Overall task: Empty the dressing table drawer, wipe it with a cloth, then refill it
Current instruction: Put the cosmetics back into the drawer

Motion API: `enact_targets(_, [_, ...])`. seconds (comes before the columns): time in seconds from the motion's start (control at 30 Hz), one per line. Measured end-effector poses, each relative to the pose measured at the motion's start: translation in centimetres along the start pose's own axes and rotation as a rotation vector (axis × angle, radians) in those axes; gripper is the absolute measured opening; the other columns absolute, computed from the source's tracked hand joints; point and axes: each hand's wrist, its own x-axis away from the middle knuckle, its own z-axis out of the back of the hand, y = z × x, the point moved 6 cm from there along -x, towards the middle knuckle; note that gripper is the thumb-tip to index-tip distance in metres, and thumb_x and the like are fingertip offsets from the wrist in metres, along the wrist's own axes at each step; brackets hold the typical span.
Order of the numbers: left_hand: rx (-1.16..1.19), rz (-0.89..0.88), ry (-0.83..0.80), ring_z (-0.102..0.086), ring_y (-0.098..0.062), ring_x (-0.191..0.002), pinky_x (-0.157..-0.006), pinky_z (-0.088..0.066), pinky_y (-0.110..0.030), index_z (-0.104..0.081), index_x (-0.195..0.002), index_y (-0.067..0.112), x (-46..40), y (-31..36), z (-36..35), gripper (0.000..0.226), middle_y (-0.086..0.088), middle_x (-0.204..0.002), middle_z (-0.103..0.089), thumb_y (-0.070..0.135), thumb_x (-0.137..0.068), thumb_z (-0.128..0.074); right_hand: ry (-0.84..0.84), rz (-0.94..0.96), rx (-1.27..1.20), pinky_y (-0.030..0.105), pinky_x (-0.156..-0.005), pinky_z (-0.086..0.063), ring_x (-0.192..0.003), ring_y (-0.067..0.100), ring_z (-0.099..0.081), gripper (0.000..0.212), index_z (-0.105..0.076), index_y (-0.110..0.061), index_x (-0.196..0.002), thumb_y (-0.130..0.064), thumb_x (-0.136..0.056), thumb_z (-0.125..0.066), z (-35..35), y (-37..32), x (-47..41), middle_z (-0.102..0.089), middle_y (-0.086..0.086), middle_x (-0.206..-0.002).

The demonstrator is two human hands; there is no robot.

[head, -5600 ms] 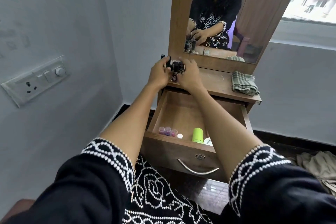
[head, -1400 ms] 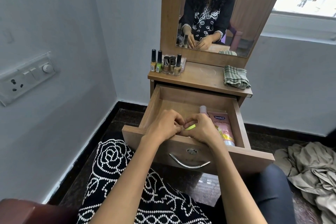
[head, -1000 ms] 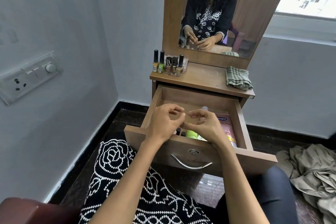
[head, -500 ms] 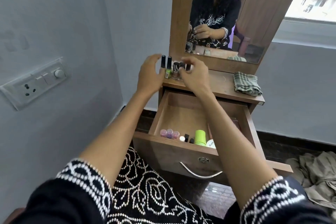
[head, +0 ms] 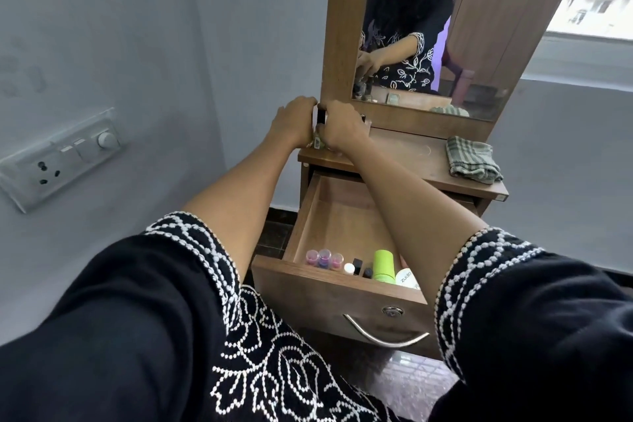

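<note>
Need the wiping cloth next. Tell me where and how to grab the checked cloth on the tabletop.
Pinch the checked cloth at its thick folded middle, fingers coming straight down from above. It lies flat and bunched on the tabletop with bare wood around it.

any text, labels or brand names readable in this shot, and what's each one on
"zudio": on the white round container at the front of the open drawer, beside the green tube; its last letters are partly cut off by the forearm.
The small sticker on the tabletop edge and the label on the bottle held between the hands: too small to read.
Nothing else legible.
</note>
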Motion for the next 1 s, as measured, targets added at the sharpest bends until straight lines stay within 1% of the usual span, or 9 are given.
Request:
enact_targets(0.07, [0.015,-0.004,0.063,-0.056,-0.033,-0.101,-0.086,-0.047,-0.04,-0.057,-0.117,0.002,0.1,-0.1,0.6,0.034,-0.018,-0.114,-0.054,-0.007,-0.084,-0.051,0.036,-0.002,-0.011,0.033,-0.076,-0.041,-0.111,0.032,-0.057,0.039,-0.052,-0.012,-0.129,-0.01,-0.09,-0.054,0.0,-0.1,-0.2,-0.06,0.013,-0.121])
enact_targets(0.17, [0.051,0.002,0.137,-0.058,-0.031,-0.097,-0.083,-0.048,-0.037,-0.061,-0.112,0.001,0.2,-0.2,1.3,0.029,-0.019,-0.113,-0.056,-0.007,-0.087,-0.047,0.075,0.006,-0.066,0.038,-0.083,-0.049,-0.108,0.031,-0.058,0.035,-0.053,-0.009,-0.123,-0.011,-0.089,-0.058,-0.2,-0.1,-0.6,-0.061,0.013,-0.118])
enact_targets(0.37, [0.125,0.017,0.178,-0.06,-0.029,-0.091,-0.078,-0.051,-0.039,-0.065,-0.102,0.001,1.0,-0.5,1.6,0.024,-0.017,-0.105,-0.06,-0.003,-0.085,-0.048,0.162,0.02,-0.234,0.043,-0.081,-0.05,-0.092,0.026,-0.058,0.015,-0.057,-0.009,-0.1,-0.003,-0.086,-0.058,-0.5,-0.1,-1.1,-0.063,0.009,-0.102])
enact_targets(0.47, [0.145,0.039,0.196,-0.061,-0.029,-0.092,-0.08,-0.052,-0.042,-0.065,-0.101,0.001,1.6,-0.6,2.2,0.024,-0.016,-0.104,-0.063,-0.004,-0.084,-0.05,0.18,0.043,-0.318,0.04,-0.076,-0.049,-0.089,0.025,-0.058,0.016,-0.055,-0.01,-0.094,0.0,-0.083,-0.061,-0.7,-0.4,-1.0,-0.063,0.007,-0.097])
enact_targets(0.57, [0.166,0.04,0.225,-0.062,-0.028,-0.091,-0.08,-0.052,-0.042,-0.066,-0.101,0.003,2.6,-0.3,3.3,0.024,-0.013,-0.103,-0.065,-0.004,-0.083,-0.051,0.221,0.067,-0.391,0.037,-0.074,-0.048,-0.087,0.022,-0.057,0.021,-0.05,-0.016,-0.087,0.0,-0.081,-0.063,-0.3,-0.7,-0.3,-0.062,0.004,-0.093])
enact_targets(0.7, [0.205,0.016,0.239,-0.065,-0.026,-0.087,-0.079,-0.054,-0.041,-0.067,-0.102,0.008,4.9,0.6,4.5,0.026,-0.01,-0.103,-0.066,-0.004,-0.082,-0.054,0.282,0.125,-0.45,0.017,-0.062,-0.039,-0.078,0.014,-0.054,0.02,-0.052,-0.017,-0.086,-0.001,-0.082,-0.062,1.2,-0.8,2.7,-0.058,-0.004,-0.086])
enact_targets(0.73, [0.227,0.009,0.235,-0.066,-0.026,-0.086,-0.079,-0.054,-0.041,-0.067,-0.102,0.009,5.6,0.9,4.6,0.026,-0.009,-0.102,-0.067,-0.004,-0.082,-0.055,0.285,0.135,-0.478,0.015,-0.06,-0.038,-0.076,0.014,-0.054,0.02,-0.051,-0.018,-0.085,0.0,-0.083,-0.06,1.5,-0.6,3.7,-0.059,-0.004,-0.086])
enact_targets(0.87, [0.236,-0.01,0.173,-0.065,-0.025,-0.089,-0.079,-0.054,-0.04,-0.068,-0.1,0.01,7.8,3.1,4.7,0.027,-0.009,-0.102,-0.068,-0.004,-0.08,-0.055,0.279,0.113,-0.614,0.02,-0.063,-0.045,-0.074,0.016,-0.059,0.023,-0.051,-0.018,-0.09,0.002,-0.083,-0.06,1.6,0.6,7.3,-0.06,-0.002,-0.088])
enact_targets(1.0, [0.217,-0.017,0.074,-0.062,-0.021,-0.093,-0.077,-0.051,-0.027,-0.069,-0.1,0.01,8.9,5.1,4.1,0.026,-0.007,-0.104,-0.066,-0.004,-0.08,-0.061,0.275,0.028,-0.692,0.011,-0.068,-0.049,-0.076,0.009,-0.06,0.026,-0.059,-0.011,-0.108,0.001,-0.084,-0.062,0.5,2.3,10.2,-0.062,-0.001,-0.091])
